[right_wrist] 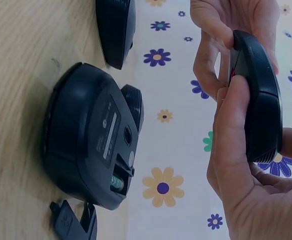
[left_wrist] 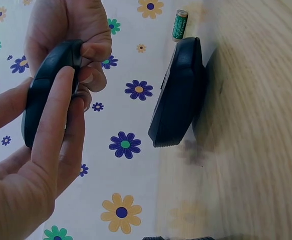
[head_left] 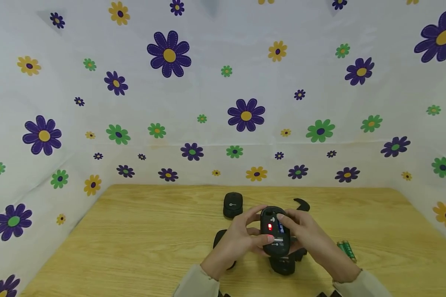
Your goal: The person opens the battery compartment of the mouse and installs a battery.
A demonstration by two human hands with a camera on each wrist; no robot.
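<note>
A black computer mouse [head_left: 276, 248] is held between both hands, its underside facing up toward the head camera. Red light glows on that underside, and a blue battery [head_left: 281, 228] shows in its slot. My left hand [head_left: 241, 236] grips the left edge, thumb across the label end. On the other side my right hand [head_left: 309, 231] holds the mouse with its thumb over the top of the battery slot and fingers beneath. Below the hands lies another black mouse [right_wrist: 93, 135], underside showing, with a battery [right_wrist: 117, 182] in its uncovered compartment.
One mouse [head_left: 233, 204] stands further back on the wooden table [head_left: 152, 239]; another [head_left: 220, 237] is partly hidden by the left forearm. Green batteries [head_left: 347, 251] lie right of the right wrist. A curved black piece [head_left: 302, 204] is behind the right hand, a black cover [right_wrist: 68, 222] near the lower mouse.
</note>
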